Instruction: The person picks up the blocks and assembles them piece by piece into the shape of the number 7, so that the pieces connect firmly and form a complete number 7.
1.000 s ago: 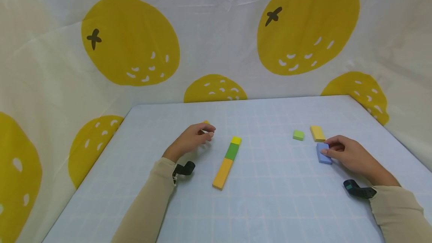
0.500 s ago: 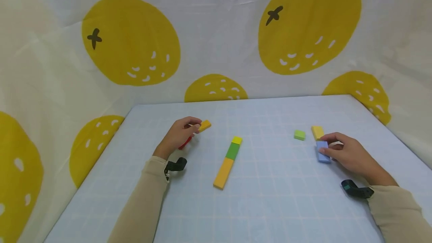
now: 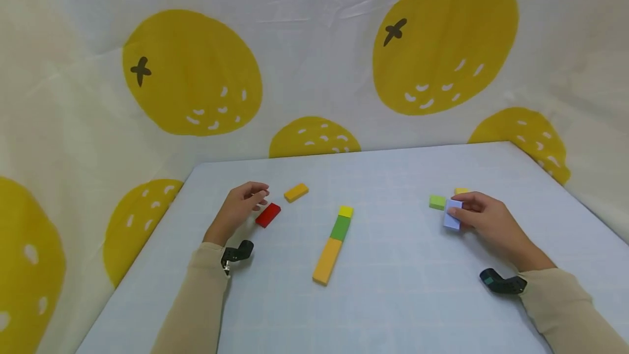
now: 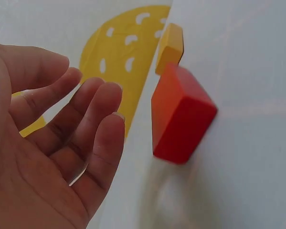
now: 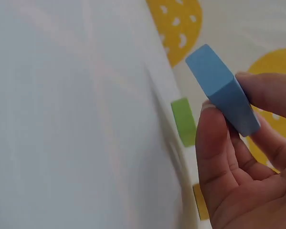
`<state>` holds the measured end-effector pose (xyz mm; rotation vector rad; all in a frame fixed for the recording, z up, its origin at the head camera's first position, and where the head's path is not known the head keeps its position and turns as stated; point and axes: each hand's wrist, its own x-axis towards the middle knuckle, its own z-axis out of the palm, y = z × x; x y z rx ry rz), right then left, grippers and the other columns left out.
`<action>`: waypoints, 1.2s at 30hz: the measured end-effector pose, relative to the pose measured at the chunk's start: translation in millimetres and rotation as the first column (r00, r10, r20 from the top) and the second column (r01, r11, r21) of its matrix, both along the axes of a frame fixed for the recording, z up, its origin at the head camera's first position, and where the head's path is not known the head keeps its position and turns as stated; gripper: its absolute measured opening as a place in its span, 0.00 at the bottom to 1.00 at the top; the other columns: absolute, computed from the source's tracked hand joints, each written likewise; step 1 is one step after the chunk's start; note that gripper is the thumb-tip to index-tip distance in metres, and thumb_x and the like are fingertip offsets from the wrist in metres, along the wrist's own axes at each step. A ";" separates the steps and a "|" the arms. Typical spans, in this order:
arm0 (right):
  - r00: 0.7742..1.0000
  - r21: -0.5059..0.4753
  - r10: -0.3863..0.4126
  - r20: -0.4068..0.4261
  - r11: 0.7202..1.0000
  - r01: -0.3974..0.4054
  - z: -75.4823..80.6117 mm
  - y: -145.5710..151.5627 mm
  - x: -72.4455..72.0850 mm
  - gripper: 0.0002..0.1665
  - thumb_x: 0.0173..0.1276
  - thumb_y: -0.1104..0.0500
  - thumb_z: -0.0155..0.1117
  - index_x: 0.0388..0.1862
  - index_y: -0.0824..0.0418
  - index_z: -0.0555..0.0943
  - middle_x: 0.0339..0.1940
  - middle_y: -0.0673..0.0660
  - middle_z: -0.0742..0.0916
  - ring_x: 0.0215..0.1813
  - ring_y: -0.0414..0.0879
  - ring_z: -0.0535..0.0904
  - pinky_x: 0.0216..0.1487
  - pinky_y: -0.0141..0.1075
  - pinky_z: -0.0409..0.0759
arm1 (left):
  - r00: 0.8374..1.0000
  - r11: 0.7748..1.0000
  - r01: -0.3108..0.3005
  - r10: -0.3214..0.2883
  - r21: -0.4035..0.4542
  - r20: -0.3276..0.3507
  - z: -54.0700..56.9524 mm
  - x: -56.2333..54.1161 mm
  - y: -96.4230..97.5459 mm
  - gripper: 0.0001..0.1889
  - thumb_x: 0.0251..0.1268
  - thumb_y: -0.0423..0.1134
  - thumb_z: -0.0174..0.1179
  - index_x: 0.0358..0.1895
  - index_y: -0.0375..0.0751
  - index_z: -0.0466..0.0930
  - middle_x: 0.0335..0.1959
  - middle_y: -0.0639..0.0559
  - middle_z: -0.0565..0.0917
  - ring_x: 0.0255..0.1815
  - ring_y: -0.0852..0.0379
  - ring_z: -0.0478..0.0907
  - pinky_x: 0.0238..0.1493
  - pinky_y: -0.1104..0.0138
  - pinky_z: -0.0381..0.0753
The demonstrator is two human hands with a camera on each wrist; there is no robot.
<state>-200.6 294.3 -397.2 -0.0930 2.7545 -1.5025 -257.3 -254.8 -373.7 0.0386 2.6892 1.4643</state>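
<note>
My right hand pinches a blue block between thumb and fingers; in the right wrist view the blue block stands out from the fingertips, lifted off the table. Just behind it lie a light green block and a pale yellow block, the latter partly hidden by the hand. Over on the left, my left hand hovers with loosely bent fingers and holds nothing. Beside it lies a red block, also near in the left wrist view. A yellow-orange block rests a little beyond its fingertips.
In mid-table a slanted row joins an orange block, a green block and a bright yellow block end to end. A pale checked cloth covers the table. A curtain with yellow fruit prints hangs behind.
The left hand has let go of the yellow-orange block and drawn back left, uncovering the red block. The right hand has lifted the blue block and moved it left.
</note>
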 end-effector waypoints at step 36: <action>0.968 -0.552 0.098 0.233 0.832 0.049 12.2 -166.0 -87.8 0.26 0.74 0.62 0.58 0.69 0.65 0.71 0.63 0.64 0.73 0.55 0.56 0.75 0.50 0.41 0.84 | 0.996 0.992 0.020 -0.009 -0.124 0.091 -25.6 7.2 -20.7 0.19 0.78 0.47 0.53 0.66 0.49 0.75 0.65 0.48 0.75 0.64 0.46 0.70 0.66 0.49 0.71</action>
